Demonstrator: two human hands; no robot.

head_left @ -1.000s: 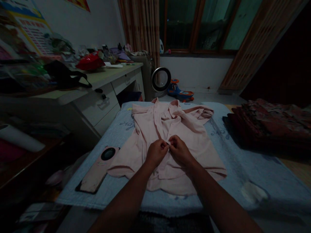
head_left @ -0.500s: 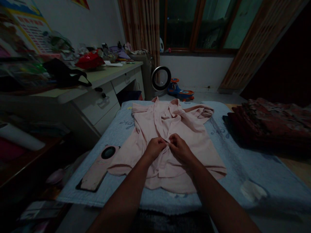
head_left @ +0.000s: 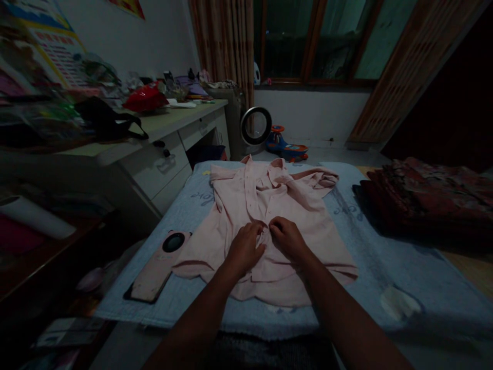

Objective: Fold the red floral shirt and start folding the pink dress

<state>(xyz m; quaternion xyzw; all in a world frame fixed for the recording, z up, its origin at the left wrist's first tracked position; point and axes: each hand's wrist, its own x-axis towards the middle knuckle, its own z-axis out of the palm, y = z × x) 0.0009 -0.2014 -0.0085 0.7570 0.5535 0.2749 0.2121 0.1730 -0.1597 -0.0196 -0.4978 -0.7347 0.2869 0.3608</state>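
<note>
A pale pink button-up shirt (head_left: 300, 216) lies spread front side up, its collar toward the far edge and its upper front parted. My left hand (head_left: 245, 244) pinches the shirt's front edge low on the placket, thumb apart and lower than the fingers. Just across from it, my right hand (head_left: 287, 234) has its fingers bent closed on the opposite front edge. The two hands almost meet at the middle of the shirt. Any button between the fingertips is too small and dark to make out.
Under the shirt is a light blue blanket (head_left: 185, 216). A phone in a pink case (head_left: 152, 277) lies at the left. Folded dark red patterned cloth (head_left: 431, 200) is stacked at the right. A cluttered desk (head_left: 154, 180) stands left; a fan (head_left: 243, 128) and toy car (head_left: 287, 148) are beyond.
My left hand has turned and shifted slightly, its thumb now lower and away from the fingers. My right hand has drawn slightly right, its fingers more curled. The shirt lies nearly as before.
</note>
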